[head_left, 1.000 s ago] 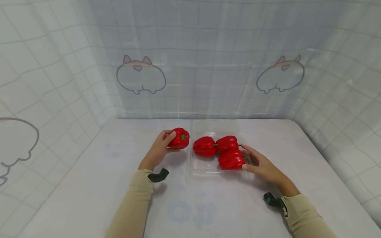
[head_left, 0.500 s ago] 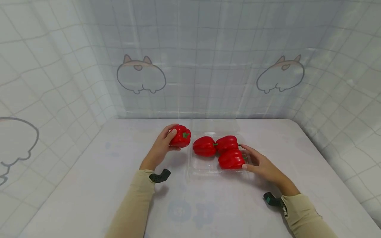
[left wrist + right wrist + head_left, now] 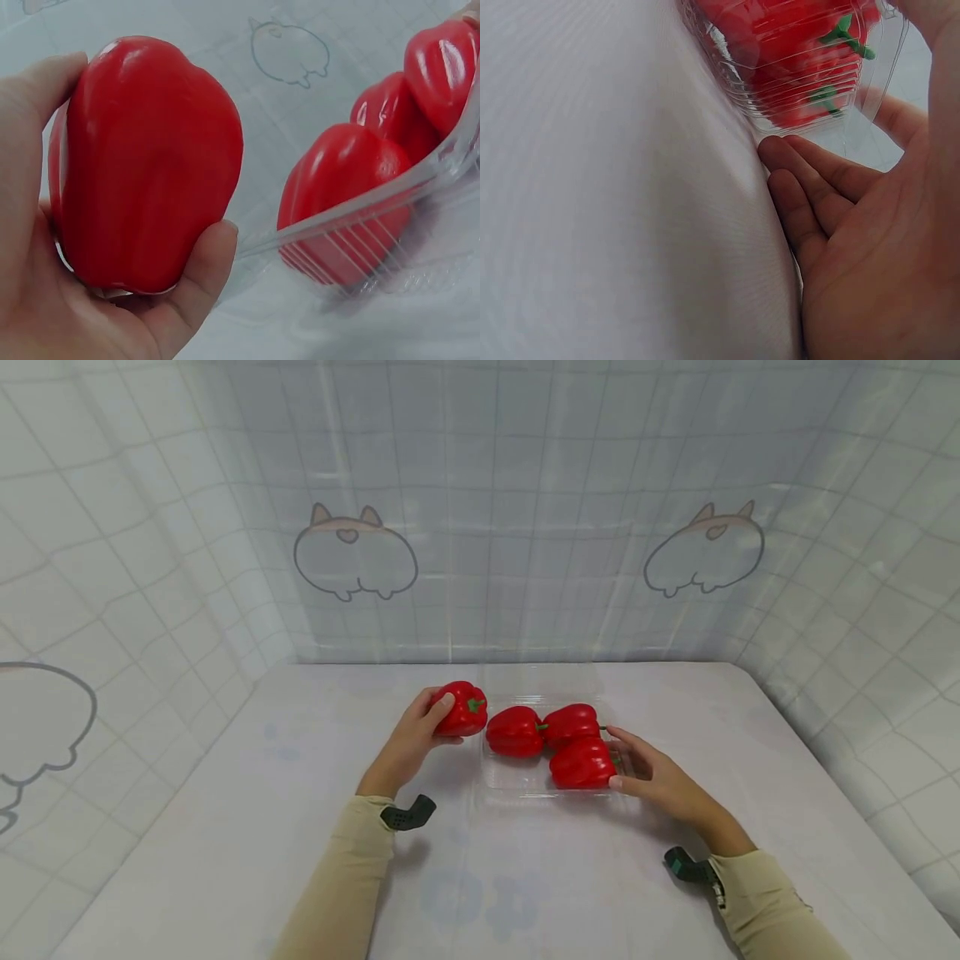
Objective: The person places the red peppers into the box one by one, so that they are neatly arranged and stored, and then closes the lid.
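Observation:
My left hand (image 3: 407, 742) grips a shiny red bell pepper (image 3: 462, 714), thumb on one side and fingers round the other. Its green stem faces right. The pepper is raised beside the left edge of a clear plastic box (image 3: 513, 779). Inside lie three more red bell peppers: one on the left (image 3: 514, 732), one at the back right (image 3: 570, 725) and one at the front right (image 3: 582, 765). At the box's right end, my right hand (image 3: 663, 783) holds the rim between thumb and index finger; its other fingers (image 3: 802, 202) are bent beside the box's lower edge.
The box's clear lid (image 3: 540, 678) lies folded back behind it. Everything is on a white tabletop (image 3: 300, 843), with grid-patterned cloth walls (image 3: 525, 527) at the back and both sides. A dark wrist device (image 3: 408, 814) sits at each cuff.
The left hand has carried its bell pepper to the right, toward the box. The right hand, the box and the three peppers inside stay as they were.

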Tool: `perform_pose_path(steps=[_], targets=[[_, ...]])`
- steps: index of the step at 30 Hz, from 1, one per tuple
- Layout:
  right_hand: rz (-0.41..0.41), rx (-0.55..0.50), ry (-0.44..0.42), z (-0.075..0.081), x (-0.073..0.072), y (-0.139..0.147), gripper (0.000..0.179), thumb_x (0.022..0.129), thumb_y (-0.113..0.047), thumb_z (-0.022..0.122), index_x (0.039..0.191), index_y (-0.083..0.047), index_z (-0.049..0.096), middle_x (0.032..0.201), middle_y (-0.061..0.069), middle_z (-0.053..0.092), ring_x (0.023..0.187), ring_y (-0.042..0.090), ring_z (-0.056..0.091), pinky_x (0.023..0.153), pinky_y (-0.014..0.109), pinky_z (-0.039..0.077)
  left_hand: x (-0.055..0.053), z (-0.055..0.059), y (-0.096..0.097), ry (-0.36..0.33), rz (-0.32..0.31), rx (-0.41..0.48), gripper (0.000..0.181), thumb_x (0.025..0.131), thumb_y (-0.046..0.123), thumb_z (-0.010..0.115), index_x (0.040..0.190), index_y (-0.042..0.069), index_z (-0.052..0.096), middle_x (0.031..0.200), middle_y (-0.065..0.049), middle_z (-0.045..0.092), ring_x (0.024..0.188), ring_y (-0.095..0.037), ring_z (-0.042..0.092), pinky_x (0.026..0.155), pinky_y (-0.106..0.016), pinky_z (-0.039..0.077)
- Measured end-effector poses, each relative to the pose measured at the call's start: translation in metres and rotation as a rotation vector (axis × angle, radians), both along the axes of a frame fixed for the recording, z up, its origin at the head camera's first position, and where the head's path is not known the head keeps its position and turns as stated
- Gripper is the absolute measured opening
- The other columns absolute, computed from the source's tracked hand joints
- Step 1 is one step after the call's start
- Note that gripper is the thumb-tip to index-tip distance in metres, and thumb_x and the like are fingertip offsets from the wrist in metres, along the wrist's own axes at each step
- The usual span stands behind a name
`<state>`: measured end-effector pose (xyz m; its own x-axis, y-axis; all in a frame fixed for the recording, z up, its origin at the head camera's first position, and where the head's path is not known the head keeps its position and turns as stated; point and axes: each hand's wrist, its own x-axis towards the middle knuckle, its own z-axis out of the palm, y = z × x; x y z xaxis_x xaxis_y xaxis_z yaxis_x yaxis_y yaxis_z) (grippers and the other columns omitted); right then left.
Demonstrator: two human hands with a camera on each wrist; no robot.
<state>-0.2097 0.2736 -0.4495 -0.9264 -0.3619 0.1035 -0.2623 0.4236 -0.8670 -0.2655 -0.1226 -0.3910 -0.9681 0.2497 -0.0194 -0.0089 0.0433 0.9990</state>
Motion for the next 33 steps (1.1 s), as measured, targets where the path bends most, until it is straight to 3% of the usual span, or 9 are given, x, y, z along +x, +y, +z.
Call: perform_pose_path(steps=[8,15,19,24,29,33], targets=[[0.014,-0.013,0.0,-0.001,0.0,0.0,0.082,0.089,-0.028,0.075,0.158,-0.022,0.03,0.151,0.017,0.044,0.136,0.04,0.044,0.105,0.056,0.042,0.003,0.001,0.004,0.016,-0.012,-0.012,0.055,0.099,0.042,0.061,0.145,0.016,0.043,0.141,-0.011,0.048,0.121,-0.034,0.051,0.084,-0.035,0.057],[0.016,-0.013,0.008,-0.001,0.0,0.0,0.083,0.089,-0.027,0.075,0.158,-0.022,0.029,0.15,0.016,0.044,0.135,0.04,0.044,0.104,0.055,0.044,0.004,0.001,0.007,0.03,-0.018,0.016,0.056,0.098,0.038,0.064,0.144,0.014,0.043,0.141,-0.01,0.049,0.123,-0.033,0.052,0.092,-0.043,0.055],[0.018,-0.013,0.007,0.0,0.001,0.0,0.083,0.089,-0.027,0.075,0.158,-0.021,0.029,0.151,0.016,0.044,0.135,0.039,0.044,0.104,0.054,0.045,0.005,0.002,0.009,0.022,-0.053,0.015,0.059,0.096,0.035,0.068,0.144,0.015,0.041,0.141,-0.009,0.048,0.125,-0.033,0.05,0.097,-0.049,0.051],[0.014,-0.006,0.016,-0.001,0.001,-0.001,0.083,0.089,-0.028,0.074,0.158,-0.021,0.029,0.15,0.017,0.044,0.135,0.04,0.045,0.104,0.056,0.044,0.008,0.006,0.01,0.021,-0.114,-0.023,0.075,0.085,0.026,0.081,0.146,0.018,0.038,0.142,-0.006,0.046,0.129,-0.032,0.045,0.1,-0.055,0.048],[0.005,-0.003,0.015,-0.001,0.001,-0.001,0.083,0.089,-0.028,0.075,0.158,-0.023,0.03,0.15,0.017,0.045,0.134,0.04,0.046,0.104,0.057,0.043,0.011,0.009,0.012,0.04,-0.2,-0.064,0.078,0.081,0.021,0.083,0.145,0.02,0.038,0.141,-0.005,0.046,0.132,-0.03,0.041,0.098,-0.05,0.05],[-0.004,0.001,0.006,-0.003,0.0,-0.001,0.083,0.088,-0.03,0.076,0.158,-0.024,0.03,0.15,0.016,0.045,0.135,0.04,0.045,0.104,0.056,0.043,0.013,0.01,0.015,0.071,-0.198,-0.106,0.074,0.082,0.024,0.082,0.143,0.02,0.041,0.139,-0.004,0.049,0.129,-0.029,0.044,0.096,-0.05,0.051]])
